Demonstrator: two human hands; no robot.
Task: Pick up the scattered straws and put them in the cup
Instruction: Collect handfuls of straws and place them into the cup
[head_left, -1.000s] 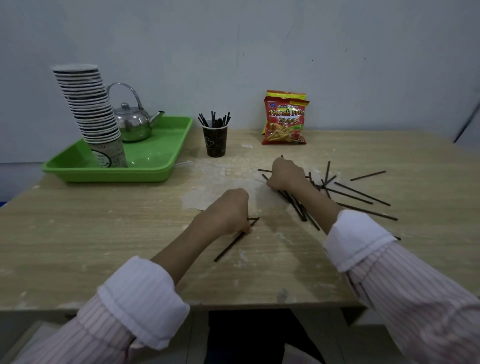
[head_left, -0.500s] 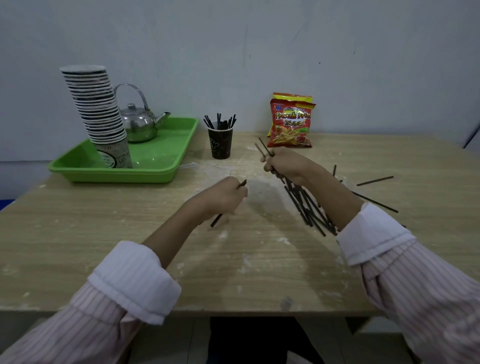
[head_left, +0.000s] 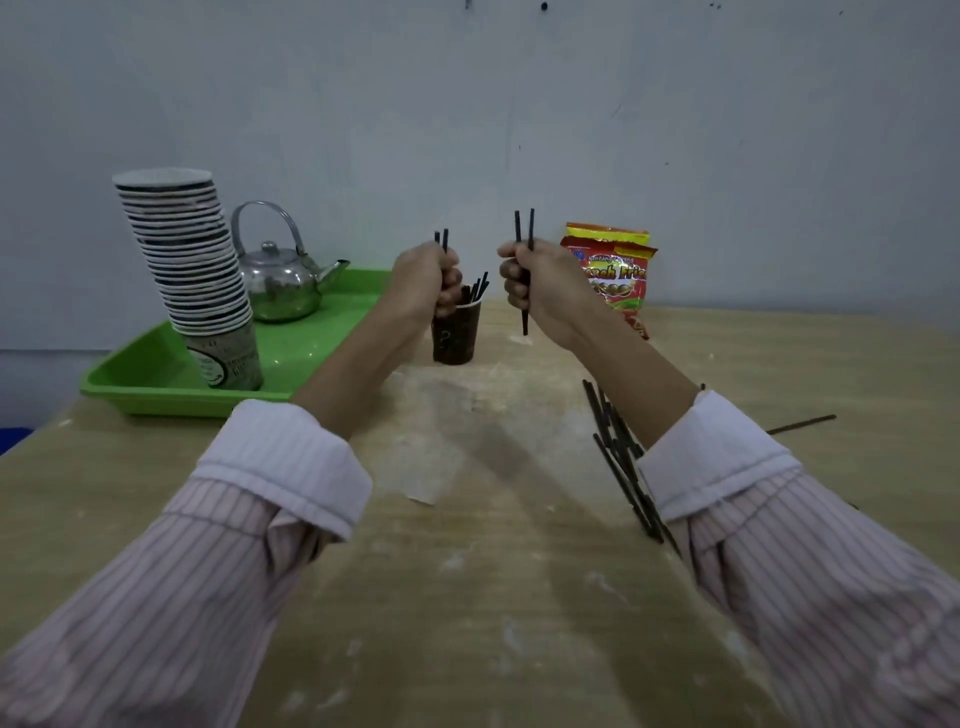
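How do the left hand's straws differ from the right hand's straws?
The left pair, in the left hand, is at the cup's rim; the right pair, in the right hand, is beside the cup. The left pair shows only short tips; the right pair sticks out above and below the hand. Both are black and upright.

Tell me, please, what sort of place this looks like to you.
Probably a simple break room or tea corner: a tall stack of paper cups and a steel kettle sit on a green tray, and a snack bag stands on the worn wooden table.
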